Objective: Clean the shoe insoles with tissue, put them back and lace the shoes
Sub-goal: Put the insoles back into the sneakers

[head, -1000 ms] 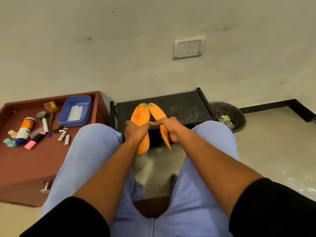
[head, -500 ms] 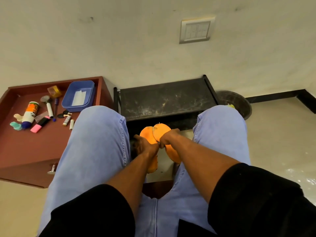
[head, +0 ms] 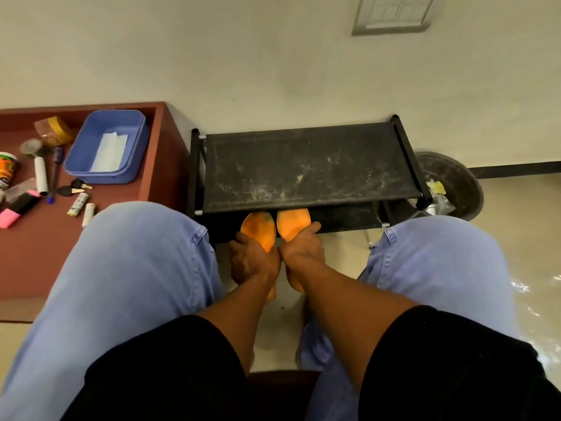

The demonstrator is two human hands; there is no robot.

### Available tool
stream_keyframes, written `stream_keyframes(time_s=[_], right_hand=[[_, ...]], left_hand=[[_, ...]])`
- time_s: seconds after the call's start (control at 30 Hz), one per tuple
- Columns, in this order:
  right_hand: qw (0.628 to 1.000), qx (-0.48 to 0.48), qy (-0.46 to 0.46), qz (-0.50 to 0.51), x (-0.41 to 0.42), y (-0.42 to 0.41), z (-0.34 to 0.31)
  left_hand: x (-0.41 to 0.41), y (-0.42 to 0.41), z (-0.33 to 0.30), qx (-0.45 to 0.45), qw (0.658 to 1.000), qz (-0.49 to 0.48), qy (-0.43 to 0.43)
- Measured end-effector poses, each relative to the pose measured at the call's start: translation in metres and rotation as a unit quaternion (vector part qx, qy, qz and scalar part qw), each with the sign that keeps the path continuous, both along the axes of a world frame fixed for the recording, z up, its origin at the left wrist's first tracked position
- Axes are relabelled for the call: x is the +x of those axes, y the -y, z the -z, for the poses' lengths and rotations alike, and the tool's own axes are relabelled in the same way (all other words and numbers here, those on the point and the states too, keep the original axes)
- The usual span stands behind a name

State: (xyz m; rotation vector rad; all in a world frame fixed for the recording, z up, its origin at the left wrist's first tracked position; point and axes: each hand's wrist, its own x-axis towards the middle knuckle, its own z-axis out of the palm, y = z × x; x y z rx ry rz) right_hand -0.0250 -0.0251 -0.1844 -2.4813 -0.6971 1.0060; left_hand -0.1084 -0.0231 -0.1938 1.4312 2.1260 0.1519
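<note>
Two orange insoles are held low between my knees, toes pointing toward the black rack. My left hand point(head: 253, 262) grips the left insole point(head: 259, 229), which shows dark smudges near its toe. My right hand point(head: 302, 249) grips the right insole point(head: 293, 221), fingers wrapped over its edge. The two hands touch each other. The insoles' heel ends are partly hidden under my hands and wrists. A white tissue point(head: 109, 150) lies inside the blue tub point(head: 91, 174) on the red-brown table. No shoes or laces are visible.
A dusty black shoe rack point(head: 306, 165) stands against the wall straight ahead. The red-brown table point(head: 39, 247) at left carries pens, a highlighter, keys, tape and a bottle. A dark bin point(head: 452, 180) with scraps sits right of the rack. My jeans-clad knees flank the hands.
Both hands have come down from in front of the rack top to low between my knees, carrying the insoles. The camera has tilted downward.
</note>
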Motion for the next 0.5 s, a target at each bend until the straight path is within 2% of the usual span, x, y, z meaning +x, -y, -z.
stream_keyframes(time_s=[0.23,0.33,0.43,0.5], right_hand=[[0.998,-0.012,0.051,-0.028,0.033,-0.061,0.046],[0.999,0.018,0.034,-0.005,0.041,-0.082,0.065],[0.994,0.007,0.078,-0.072,0.048,-0.093,0.088],[0.983,-0.028,0.126,-0.129,0.054,-0.097,0.102]], left_hand=[[0.034,-0.064,0.053,0.013,0.999,0.016,-0.030],[0.044,-0.088,0.070,0.001,0.999,0.047,-0.021],[0.047,-0.107,0.104,-0.039,0.995,0.082,0.041],[0.048,-0.118,0.132,-0.062,0.992,0.105,0.037]])
